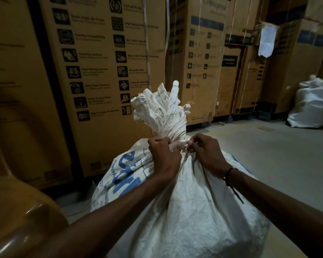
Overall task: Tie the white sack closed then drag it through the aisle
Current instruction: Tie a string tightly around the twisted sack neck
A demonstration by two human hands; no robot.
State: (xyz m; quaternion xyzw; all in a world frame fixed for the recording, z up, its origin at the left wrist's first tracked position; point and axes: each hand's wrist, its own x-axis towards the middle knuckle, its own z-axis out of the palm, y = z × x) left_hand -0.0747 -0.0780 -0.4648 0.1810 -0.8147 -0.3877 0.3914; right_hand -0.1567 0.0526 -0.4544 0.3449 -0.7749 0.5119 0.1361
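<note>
A full white woven sack (190,202) with blue print stands upright on the floor in front of me. Its mouth is gathered into a bunch (160,108) that sticks up above a tight neck. My left hand (163,155) grips the neck from the left, fingers curled. My right hand (207,153) is at the neck's right side and pinches a thin string (186,147) that runs between the two hands. A dark band with a loose tail sits on my right wrist.
Tall cardboard appliance boxes (104,71) stand in a wall behind and left of the sack. A second tied white sack (313,103) sits at the far right. Bare grey floor (268,149) stretches right. A brown plastic object (22,211) fills the lower left.
</note>
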